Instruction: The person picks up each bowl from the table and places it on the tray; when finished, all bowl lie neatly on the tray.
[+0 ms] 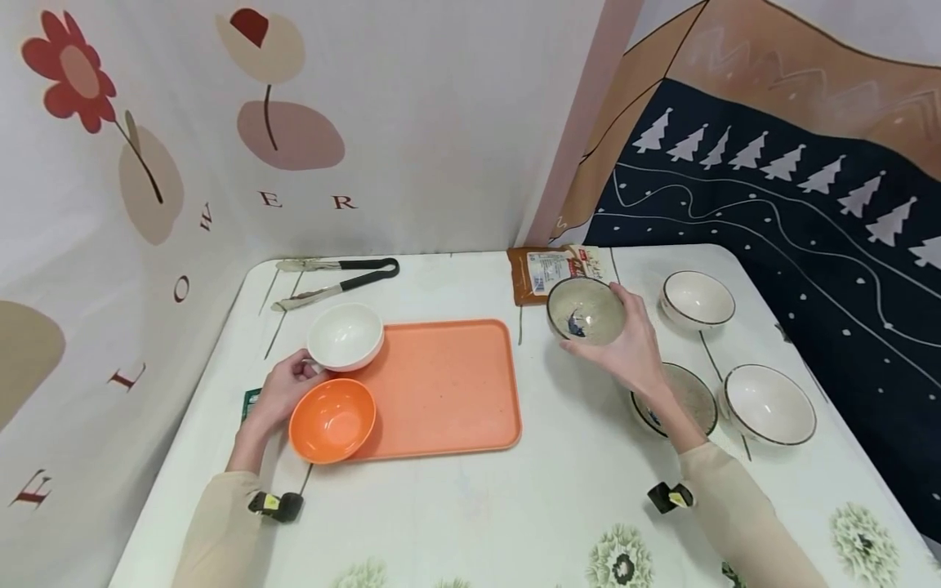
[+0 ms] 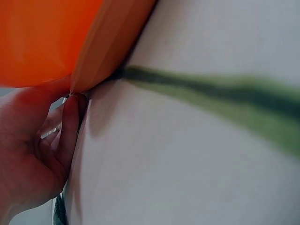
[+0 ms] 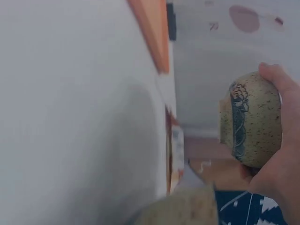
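Note:
My right hand (image 1: 625, 339) grips a speckled grey-beige bowl (image 1: 584, 306) by its side, thumb and fingers spread around it. That bowl hangs above the table, and a dark-blue pattern shows on its outer wall in the right wrist view. My left hand (image 1: 287, 388) pinches the left edge of the orange tray (image 1: 448, 388); its fingertips are at the edge in the left wrist view. An orange bowl (image 1: 333, 420) and a white bowl (image 1: 345, 336) stand over the tray's left end, on either side of this hand's fingers.
Another speckled bowl (image 1: 687, 396) is under my right forearm. Two dark-rimmed white bowls (image 1: 698, 298) stand farther right. Black-handled tongs (image 1: 338, 282) lie at the back left, a brown packet (image 1: 529, 278) at the back. A small green packet (image 1: 251, 402) peeks out beside my left wrist.

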The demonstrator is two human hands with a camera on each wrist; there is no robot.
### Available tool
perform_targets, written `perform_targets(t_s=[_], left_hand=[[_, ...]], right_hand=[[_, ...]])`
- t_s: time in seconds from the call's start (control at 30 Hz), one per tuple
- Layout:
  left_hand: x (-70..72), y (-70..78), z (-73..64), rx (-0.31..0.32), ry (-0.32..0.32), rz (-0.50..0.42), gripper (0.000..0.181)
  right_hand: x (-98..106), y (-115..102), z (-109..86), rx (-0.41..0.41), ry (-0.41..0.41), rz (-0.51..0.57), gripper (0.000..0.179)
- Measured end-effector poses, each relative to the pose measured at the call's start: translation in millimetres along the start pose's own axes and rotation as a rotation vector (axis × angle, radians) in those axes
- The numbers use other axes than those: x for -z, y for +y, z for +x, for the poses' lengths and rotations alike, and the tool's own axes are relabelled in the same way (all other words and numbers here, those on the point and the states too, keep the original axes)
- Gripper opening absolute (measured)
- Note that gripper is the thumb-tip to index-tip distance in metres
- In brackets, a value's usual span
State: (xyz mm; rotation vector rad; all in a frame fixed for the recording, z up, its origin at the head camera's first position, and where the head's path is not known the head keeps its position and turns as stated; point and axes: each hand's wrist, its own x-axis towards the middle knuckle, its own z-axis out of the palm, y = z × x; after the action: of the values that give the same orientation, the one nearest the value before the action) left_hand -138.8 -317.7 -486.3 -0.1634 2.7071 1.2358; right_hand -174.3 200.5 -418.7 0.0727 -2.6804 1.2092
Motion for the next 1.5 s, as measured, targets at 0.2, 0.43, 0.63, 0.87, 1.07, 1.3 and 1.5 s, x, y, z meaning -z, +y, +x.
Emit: perform_targets(t_s=[0.2,0.43,0.63,0.87,1.07,1.3,1.5], left_hand=[[-0.1,1.3,0.0,-0.002,0.000,0.000,0.042],[0.4,3.3,-0.5,0.005,-0.002,0.000,0.042],[0.3,2.1,-1.3,0.011,0.009,0.016,0.038],[0.4,1.7,-1.4,0.022,0.007,0.012,0.040],[1.3,3.2,-0.8,0.024,0.007,0.020,0.039],[1.5,3.3,-0.4,0.021,-0.002,0.017,0.041],[2.2,2.0,-0.1,0.018,-0.002,0.015,0.039]], right_hand=[[-14.2,-21.1,-16.8,0.060,-0.008,0.138,0.116],[-43.9,-38.5,-32.4,0.128,-0.097,0.272,0.115],[-78.5,-47.5,-42.6,0.165,-0.211,0.285,0.117],[-111.8,-58.4,-53.1,0.239,-0.324,0.287,0.117],[-131.1,-67.6,-62.3,0.275,-0.390,0.278,0.118],[-145.4,-76.0,-73.0,0.344,-0.459,0.233,0.119],[-151.2,-80.0,-77.9,0.366,-0.510,0.223,0.120]])
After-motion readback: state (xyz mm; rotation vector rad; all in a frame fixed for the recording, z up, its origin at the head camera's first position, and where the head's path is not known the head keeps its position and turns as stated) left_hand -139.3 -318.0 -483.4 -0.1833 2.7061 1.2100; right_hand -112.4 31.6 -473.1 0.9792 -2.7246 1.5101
